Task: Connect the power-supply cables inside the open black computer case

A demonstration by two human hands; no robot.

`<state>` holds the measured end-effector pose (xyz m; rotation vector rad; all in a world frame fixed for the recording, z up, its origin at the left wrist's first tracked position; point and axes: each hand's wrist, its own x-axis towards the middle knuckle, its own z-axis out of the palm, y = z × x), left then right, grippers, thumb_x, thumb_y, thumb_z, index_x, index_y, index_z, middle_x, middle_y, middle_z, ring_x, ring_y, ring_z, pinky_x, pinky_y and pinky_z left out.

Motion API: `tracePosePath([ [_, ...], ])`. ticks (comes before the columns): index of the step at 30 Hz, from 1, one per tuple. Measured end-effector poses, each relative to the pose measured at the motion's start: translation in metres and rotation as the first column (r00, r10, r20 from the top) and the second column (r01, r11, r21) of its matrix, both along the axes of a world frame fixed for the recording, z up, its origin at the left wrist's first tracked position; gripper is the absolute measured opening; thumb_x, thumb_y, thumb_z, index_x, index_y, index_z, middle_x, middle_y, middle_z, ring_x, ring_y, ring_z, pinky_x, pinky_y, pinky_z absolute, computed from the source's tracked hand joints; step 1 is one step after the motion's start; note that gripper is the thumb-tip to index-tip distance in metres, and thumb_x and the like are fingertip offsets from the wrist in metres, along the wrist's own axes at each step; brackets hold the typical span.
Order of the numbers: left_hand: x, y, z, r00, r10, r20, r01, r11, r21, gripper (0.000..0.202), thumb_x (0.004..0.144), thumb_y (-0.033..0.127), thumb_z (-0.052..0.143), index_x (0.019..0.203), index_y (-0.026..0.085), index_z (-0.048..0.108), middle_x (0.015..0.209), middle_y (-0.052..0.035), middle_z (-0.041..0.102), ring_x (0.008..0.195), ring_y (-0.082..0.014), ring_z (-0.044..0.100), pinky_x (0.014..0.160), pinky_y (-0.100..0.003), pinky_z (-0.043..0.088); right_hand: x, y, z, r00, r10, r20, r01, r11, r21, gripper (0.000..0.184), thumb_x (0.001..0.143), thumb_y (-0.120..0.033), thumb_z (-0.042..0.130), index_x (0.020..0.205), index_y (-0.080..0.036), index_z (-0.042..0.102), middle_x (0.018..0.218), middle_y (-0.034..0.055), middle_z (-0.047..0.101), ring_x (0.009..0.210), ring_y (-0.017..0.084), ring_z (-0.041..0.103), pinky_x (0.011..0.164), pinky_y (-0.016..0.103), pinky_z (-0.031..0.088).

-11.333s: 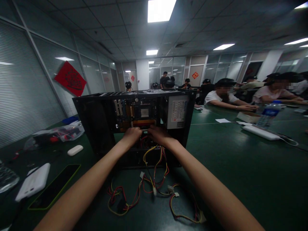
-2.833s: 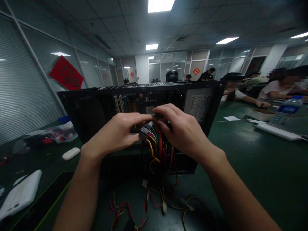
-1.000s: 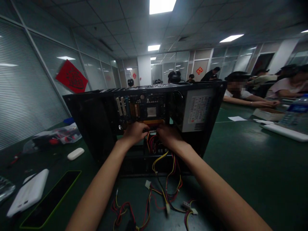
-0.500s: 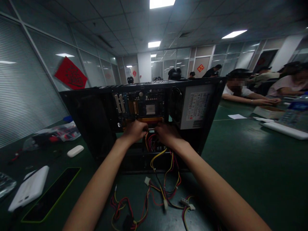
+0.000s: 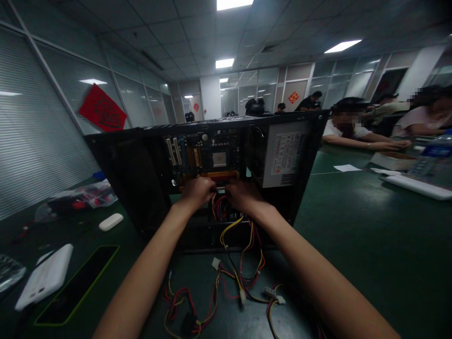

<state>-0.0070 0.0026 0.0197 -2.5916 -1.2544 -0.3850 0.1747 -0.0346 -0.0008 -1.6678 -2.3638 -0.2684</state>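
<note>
An open black computer case [image 5: 120,160] stands on the table in front of me, its inside facing me. At the lower edge of the motherboard [image 5: 208,150], my left hand [image 5: 198,192] has its fingers curled closed beside the orange-edged slots [image 5: 224,174]. Close to it on the right, my right hand [image 5: 243,194] is also closed, fingertips at the same edge. What the fingers pinch is hidden. Coloured wires [image 5: 219,207] run up between the hands. A power supply [image 5: 283,157] with a label sits upper right in the case.
Loose power cables [image 5: 242,282] with white connectors spread before the case. At left lie a black phone-like slab [image 5: 79,285], a white device [image 5: 45,278], a white oval case [image 5: 110,221] and a plastic bag [image 5: 81,200]. At right are a box [image 5: 393,161], a bottle [image 5: 432,157] and seated people.
Both hands stay at the motherboard's lower edge, with only a tiny shift of the right hand. The view has moved slightly.
</note>
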Motion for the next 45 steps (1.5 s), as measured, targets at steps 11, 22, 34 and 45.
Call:
tracePosePath([
  [11, 0.005, -0.004, -0.001, 0.995, 0.094, -0.030, -0.093, 0.995, 0.018, 0.018, 0.086, 0.023, 0.064, 0.101, 0.021, 0.073, 0.105, -0.0092, 0.075, 0.098, -0.0280, 0.070, 0.074, -0.032, 0.051, 0.000, -0.001, -0.001, 1.000, 0.010, 0.007, -0.010, 1.000, -0.004, 0.026, 0.091, -0.020, 0.050, 0.106, -0.018, 0.071, 0.114, 0.0116, 0.067, 0.103, 0.026, 0.066, 0.077, 0.033, 0.050],
  [22, 0.007, -0.003, -0.002, 0.989, 0.130, -0.076, -0.129, 0.991, 0.022, 0.024, 0.087, 0.023, 0.058, 0.100, 0.023, 0.078, 0.100, -0.0130, 0.076, 0.093, -0.0325, 0.071, 0.071, -0.037, 0.052, 0.000, -0.005, 0.001, 0.999, 0.042, -0.014, -0.042, 0.999, 0.025, 0.024, 0.092, -0.020, 0.052, 0.107, -0.017, 0.070, 0.116, 0.0115, 0.066, 0.106, 0.025, 0.063, 0.081, 0.032, 0.050],
  [34, 0.007, -0.003, -0.005, 0.986, 0.148, -0.077, -0.140, 0.985, 0.096, 0.021, 0.088, 0.027, 0.056, 0.092, 0.020, 0.075, 0.094, -0.0144, 0.075, 0.090, -0.0334, 0.071, 0.069, -0.036, 0.051, -0.006, -0.004, -0.001, 0.989, 0.135, -0.056, -0.132, 0.990, 0.056, 0.025, 0.095, -0.013, 0.047, 0.110, -0.013, 0.066, 0.121, 0.0140, 0.058, 0.100, 0.021, 0.062, 0.081, 0.029, 0.046],
  [45, -0.006, -0.005, -0.013, 0.932, 0.073, 0.355, -0.007, 0.983, -0.184, 0.024, 0.089, 0.037, 0.058, 0.088, 0.018, 0.073, 0.073, -0.0033, 0.069, 0.068, -0.0180, 0.061, 0.057, -0.027, 0.033, -0.006, -0.012, 0.002, 0.994, 0.078, -0.079, -0.070, 0.993, 0.092, 0.023, 0.094, -0.011, 0.045, 0.109, -0.014, 0.061, 0.118, 0.0124, 0.058, 0.097, 0.021, 0.061, 0.076, 0.029, 0.042],
])
